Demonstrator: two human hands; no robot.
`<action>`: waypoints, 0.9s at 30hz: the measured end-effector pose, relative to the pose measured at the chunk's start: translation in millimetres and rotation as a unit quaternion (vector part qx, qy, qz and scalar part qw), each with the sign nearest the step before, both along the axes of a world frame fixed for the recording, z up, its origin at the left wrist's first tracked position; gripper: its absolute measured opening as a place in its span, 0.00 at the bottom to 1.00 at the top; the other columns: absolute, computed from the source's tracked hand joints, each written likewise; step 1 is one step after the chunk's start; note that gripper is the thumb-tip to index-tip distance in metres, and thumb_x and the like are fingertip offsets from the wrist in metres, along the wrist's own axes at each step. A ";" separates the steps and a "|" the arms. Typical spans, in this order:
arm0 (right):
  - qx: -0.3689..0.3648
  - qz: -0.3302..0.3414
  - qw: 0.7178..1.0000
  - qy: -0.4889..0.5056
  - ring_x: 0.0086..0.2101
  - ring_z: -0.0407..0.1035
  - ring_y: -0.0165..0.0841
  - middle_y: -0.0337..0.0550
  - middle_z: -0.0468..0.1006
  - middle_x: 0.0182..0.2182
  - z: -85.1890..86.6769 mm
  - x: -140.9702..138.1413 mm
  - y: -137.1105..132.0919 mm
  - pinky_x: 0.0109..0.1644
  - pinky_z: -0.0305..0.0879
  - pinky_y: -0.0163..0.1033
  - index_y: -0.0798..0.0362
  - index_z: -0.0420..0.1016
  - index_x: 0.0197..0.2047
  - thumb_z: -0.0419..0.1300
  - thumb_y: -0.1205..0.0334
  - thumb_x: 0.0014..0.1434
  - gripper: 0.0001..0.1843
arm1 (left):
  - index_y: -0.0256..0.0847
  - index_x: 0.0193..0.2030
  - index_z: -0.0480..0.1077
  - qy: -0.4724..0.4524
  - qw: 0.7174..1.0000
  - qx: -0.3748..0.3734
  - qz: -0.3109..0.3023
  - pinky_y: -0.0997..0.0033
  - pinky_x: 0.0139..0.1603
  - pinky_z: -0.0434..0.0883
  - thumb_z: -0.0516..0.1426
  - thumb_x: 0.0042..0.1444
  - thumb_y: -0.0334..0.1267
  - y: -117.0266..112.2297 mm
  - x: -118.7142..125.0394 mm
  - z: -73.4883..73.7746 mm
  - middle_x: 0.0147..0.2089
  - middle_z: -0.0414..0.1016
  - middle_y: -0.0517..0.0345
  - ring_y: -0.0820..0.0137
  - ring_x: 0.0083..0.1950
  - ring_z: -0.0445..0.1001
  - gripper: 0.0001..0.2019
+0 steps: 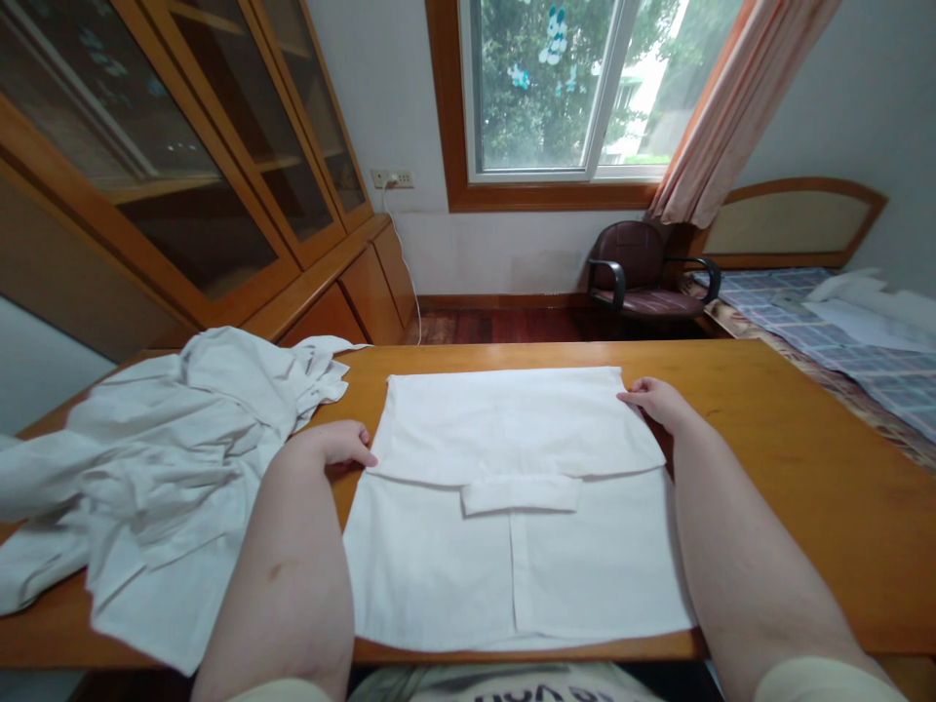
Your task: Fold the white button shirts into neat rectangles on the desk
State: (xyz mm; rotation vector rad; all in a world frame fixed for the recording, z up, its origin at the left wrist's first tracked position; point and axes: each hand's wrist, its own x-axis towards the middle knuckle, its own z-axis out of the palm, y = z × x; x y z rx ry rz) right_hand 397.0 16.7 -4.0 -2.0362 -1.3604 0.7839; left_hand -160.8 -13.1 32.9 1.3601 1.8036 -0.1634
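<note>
- Well, from my remote post I see the garment (431, 565) laid out on the middle of the table (797, 468), its far part turned over as a flap (504, 419) toward the table's near edge.
- My left hand (340, 444), left of the table's middle, has bent fingers and one tip on the flap's side, by its lower corner; I cannot tell whether cloth is pinched.
- My right hand (654, 402), right of the table's middle, has finger and thumb close together at the flap's side, near the far corner; a real pinch I cannot confirm.
- I judge the step in hand to be evening out this fold. Both hands would work better level, drawing gently outward with equal pull, the crease parallel to the table's far edge.
- The flap flares at its right corner, so I would tuck that side in line with the layer beneath.
- I would keep the strip (521, 495) flat and centred over the middle line.
- A rumpled pile (175, 468) of white cloth covers the table's left part; my left elbow should avoid dragging it.
</note>
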 end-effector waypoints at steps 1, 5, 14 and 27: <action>0.004 0.000 1.000 0.005 0.19 0.56 0.26 0.30 0.63 0.17 0.7 -0.8 -0.4 0.23 0.51 0.33 0.50 0.61 0.25 0.66 0.54 0.41 0.17 | 0.42 0.24 0.62 0.006 1.000 0.009 -0.005 0.74 0.21 0.62 0.65 0.27 0.38 0.5 -0.6 0.5 0.17 0.65 0.66 0.73 0.18 0.64 0.17; 0.010 -0.003 1.000 0.006 0.19 0.56 0.26 0.30 0.63 0.17 1.3 -1.7 -0.4 0.23 0.51 0.33 0.51 0.61 0.25 0.66 0.54 0.40 0.17 | 0.42 0.24 0.63 0.030 0.999 0.019 -0.003 0.72 0.21 0.62 0.65 0.26 0.40 1.5 -2.4 0.2 0.18 0.66 0.64 0.72 0.19 0.64 0.17; 0.006 -0.004 1.000 0.023 0.18 0.57 0.27 0.32 0.64 0.15 -3.3 0.7 1.8 0.22 0.52 0.33 0.50 0.61 0.24 0.64 0.55 0.41 0.14 | 0.42 0.25 0.65 0.035 0.999 0.028 0.013 0.70 0.24 0.66 0.64 0.25 0.38 6.0 -7.2 -6.8 0.23 0.70 0.61 0.67 0.24 0.69 0.17; -0.025 -0.045 0.988 -0.148 0.27 0.66 0.34 0.43 0.74 0.26 5.1 -10.1 6.3 0.29 0.56 0.36 0.52 0.68 0.26 0.59 0.55 0.49 0.10 | 0.41 0.31 0.67 0.140 0.986 0.090 -0.016 0.69 0.28 0.67 0.64 0.32 0.44 5.2 -1.8 7.7 0.29 0.74 0.55 0.61 0.31 0.74 0.18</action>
